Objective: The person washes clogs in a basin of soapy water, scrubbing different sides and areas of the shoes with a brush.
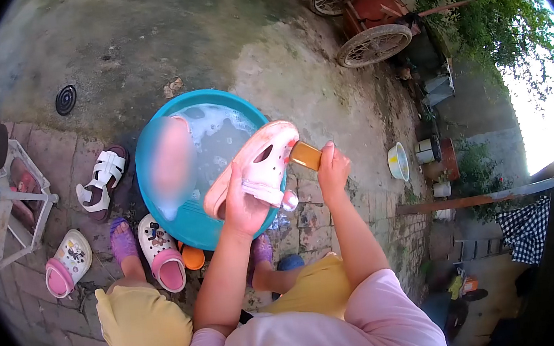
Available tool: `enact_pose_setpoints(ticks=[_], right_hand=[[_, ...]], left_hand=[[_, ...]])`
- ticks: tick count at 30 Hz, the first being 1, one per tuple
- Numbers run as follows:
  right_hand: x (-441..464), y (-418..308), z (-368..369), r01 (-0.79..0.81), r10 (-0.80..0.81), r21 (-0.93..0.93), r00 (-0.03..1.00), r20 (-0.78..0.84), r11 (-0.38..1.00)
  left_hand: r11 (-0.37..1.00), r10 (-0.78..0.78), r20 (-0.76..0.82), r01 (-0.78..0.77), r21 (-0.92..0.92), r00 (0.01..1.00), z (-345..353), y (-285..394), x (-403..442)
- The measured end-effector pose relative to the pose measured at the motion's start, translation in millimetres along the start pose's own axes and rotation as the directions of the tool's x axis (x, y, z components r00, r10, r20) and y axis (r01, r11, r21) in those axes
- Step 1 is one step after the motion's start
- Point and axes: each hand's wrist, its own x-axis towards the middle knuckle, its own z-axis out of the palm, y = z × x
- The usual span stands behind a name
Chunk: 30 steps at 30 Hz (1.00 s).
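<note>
My left hand [245,207] grips a pale pink clog [264,164] by its heel end and strap, holding it tilted above the basin's near right side. Closed round a yellowish-brown brush [306,156], my right hand [335,170] holds it against the clog's toe end; its bristles are hidden. Beneath is a round teal basin [195,230] of foamy, cloudy water [223,145]. A second pinkish shoe-like shape [173,158], blurred, lies in its left part.
White clogs with pink trim [70,262] [162,252] and a white sandal [103,181] stand on the bricks at left. An orange cup [192,257] touches the basin's near side. A white rack [19,193] stands far left; a red cart [371,11] is at back right.
</note>
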Motion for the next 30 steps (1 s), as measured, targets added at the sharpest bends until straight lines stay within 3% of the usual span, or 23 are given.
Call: enact_pose_setpoints(ticks=[1, 3, 4, 5, 7, 8, 9, 11, 12, 13, 15, 16, 19, 20, 21, 23, 24, 25, 27, 28, 29, 30], right_hand=[[-5, -4, 2, 0.007, -0.007, -0.003, 1.0, 0.004, 1.0], [-27, -17, 15, 0.268, -0.27, 0.11, 0.963, -0.001, 0.957], [-37, -41, 12, 0.457, -0.473, 0.192, 0.88, 0.045, 0.869], [-32, -34, 14, 0.45, -0.466, 0.194, 0.884, 0.04, 0.872], [-14, -6, 17, 0.294, -0.3, 0.112, 0.953, 0.043, 0.949], [-7, 0, 10, 0.097, -0.099, 0.026, 0.993, 0.069, 0.995], [-11, 0, 13, 0.105, -0.107, 0.025, 0.991, 0.076, 0.994], [-27, -13, 18, 0.373, -0.372, 0.064, 0.928, -0.038, 0.926], [-38, -38, 16, 0.515, -0.524, 0.172, 0.852, 0.006, 0.84], [-34, -31, 17, 0.508, -0.516, 0.172, 0.857, 0.004, 0.844], [-20, -7, 22, 0.335, -0.338, 0.091, 0.941, 0.024, 0.938], [-14, -4, 16, 0.235, -0.238, 0.083, 0.971, 0.029, 0.969], [-29, -15, 16, 0.371, -0.373, 0.099, 0.928, 0.002, 0.923], [-39, -33, 17, 0.459, -0.473, 0.2, 0.881, 0.028, 0.866], [-37, -28, 18, 0.45, -0.464, 0.2, 0.885, 0.026, 0.87], [-21, -3, 22, 0.4, -0.408, 0.128, 0.912, 0.048, 0.908], [-16, 18, 24, 0.334, -0.337, 0.08, 0.941, 0.025, 0.939], [-13, 21, 17, 0.343, -0.347, 0.086, 0.937, 0.03, 0.935], [-10, 20, 5, 0.157, -0.157, 0.018, 0.988, 0.004, 0.987], [-12, 11, 5, 0.164, -0.163, 0.088, 0.986, -0.019, 0.983], [-20, -6, 8, 0.156, -0.155, 0.085, 0.988, -0.018, 0.984], [-30, -27, 14, 0.206, -0.211, 0.211, 0.977, 0.005, 0.956]], left_hand=[[1.0, 0.007, 0.0, -0.007, -0.005, 1.0, -5, -3, -1], [0.969, -0.108, -0.138, 0.074, -0.237, 0.985, -20, -11, 1], [0.991, -0.045, 0.007, 0.046, -0.125, 0.999, -12, -4, -6], [0.992, -0.052, 0.006, 0.053, -0.118, 0.999, -10, -2, -4], [0.994, -0.016, 0.008, 0.017, -0.109, 1.0, -5, 2, 2], [1.0, -0.002, -0.118, -0.001, -0.026, 0.993, -12, -2, 1], [0.999, 0.007, -0.121, -0.011, -0.031, 0.993, -20, -4, -1], [0.978, -0.062, -0.12, 0.037, -0.204, 0.991, -32, -7, 0], [0.986, -0.042, -0.071, 0.03, -0.162, 0.997, -16, 0, -5], [0.987, -0.05, -0.073, 0.038, -0.159, 0.996, -17, -1, -3], [0.99, -0.033, -0.014, 0.031, -0.139, 0.999, -22, 1, 1], [0.995, -0.021, -0.147, 0.006, -0.1, 0.989, -20, -3, 3], [0.99, -0.08, -0.061, 0.072, -0.12, 0.995, -23, -2, -2], [1.0, -0.016, -0.069, 0.014, -0.022, 0.997, -9, -1, -4], [1.0, -0.024, -0.073, 0.023, -0.018, 0.997, -12, -1, -3], [0.999, -0.014, 0.084, 0.012, 0.03, 0.996, -18, 2, 0], [1.0, -0.006, -0.026, 0.007, 0.018, 1.0, -13, -2, 1], [1.0, 0.007, -0.027, -0.007, 0.018, 1.0, -8, 0, 1], [0.993, 0.054, 0.097, -0.063, 0.098, 0.994, -2, 4, 0], [0.949, 0.058, 0.111, -0.089, 0.301, 0.992, -8, 1, -1], [0.95, 0.051, 0.106, -0.081, 0.301, 0.993, -18, -5, -2], [0.91, 0.06, 0.09, -0.091, 0.405, 0.994, -29, -13, -3]])
